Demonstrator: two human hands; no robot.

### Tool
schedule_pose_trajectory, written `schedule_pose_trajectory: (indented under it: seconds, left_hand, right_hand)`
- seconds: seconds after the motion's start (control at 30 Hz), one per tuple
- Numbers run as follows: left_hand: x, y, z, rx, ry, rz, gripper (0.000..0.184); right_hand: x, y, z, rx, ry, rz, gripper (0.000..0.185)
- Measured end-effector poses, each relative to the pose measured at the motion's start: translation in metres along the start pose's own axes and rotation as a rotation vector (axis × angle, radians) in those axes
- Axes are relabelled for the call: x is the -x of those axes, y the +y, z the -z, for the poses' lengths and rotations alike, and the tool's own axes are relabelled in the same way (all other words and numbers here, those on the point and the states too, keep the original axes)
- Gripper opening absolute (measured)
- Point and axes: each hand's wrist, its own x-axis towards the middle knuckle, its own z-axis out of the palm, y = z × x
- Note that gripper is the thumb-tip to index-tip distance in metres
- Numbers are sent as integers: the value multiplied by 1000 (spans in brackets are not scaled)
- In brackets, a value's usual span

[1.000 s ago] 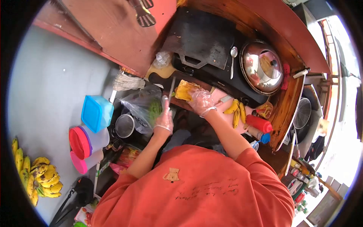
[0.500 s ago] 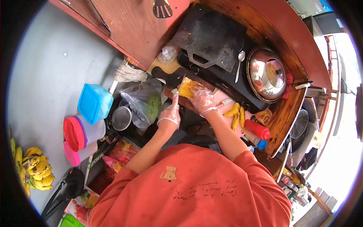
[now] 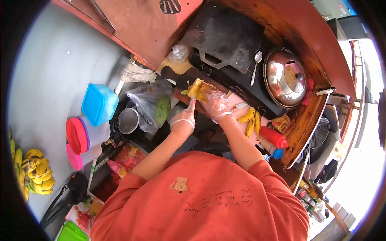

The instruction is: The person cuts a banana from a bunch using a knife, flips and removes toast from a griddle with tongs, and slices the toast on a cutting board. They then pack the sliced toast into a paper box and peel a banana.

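Partly, the right hand (image 3: 217, 105) hides golden food (image 3: 198, 87); its grip and left hand's (image 3: 185, 117) I cannot tell.

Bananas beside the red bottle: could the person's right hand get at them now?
Probably yes: the right hand is close to the bananas, and nothing tall seems to stand between them. It would first have to leave the golden food it touches.

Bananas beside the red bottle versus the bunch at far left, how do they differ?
Three bananas show in the small group; the far-left bunch has more. The far-left bunch carries dark blotches; the small group looks mostly plain yellow. Both are unpeeled.
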Motion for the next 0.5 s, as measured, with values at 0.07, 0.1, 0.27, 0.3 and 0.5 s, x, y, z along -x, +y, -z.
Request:
schedule_pose_trajectory:
  seconds: [0.07, 0.1, 0.27, 0.3, 0.5]
  left_hand:
    - [-4, 2, 2, -5, -24, 8, 74]
    - [-5, 5, 8, -1, -23, 14, 74]
    - [-6, 8, 14, 3, -64, 12, 74]
    - [-8, 7, 12, 8, -67, 15, 74]
    - [-14, 2, 0, 34, -64, -5, 78]
  right_hand:
    - [1, 4, -8, 4, 89, 17, 38]
    - [-1, 3, -5, 5, 86, 24, 38]
    - [-4, -2, -1, 114, -19, 22, 41]
    - [-4, -2, -1, 115, -25, 25, 41]
    - [-5, -7, 0, 105, -72, -6, 42]
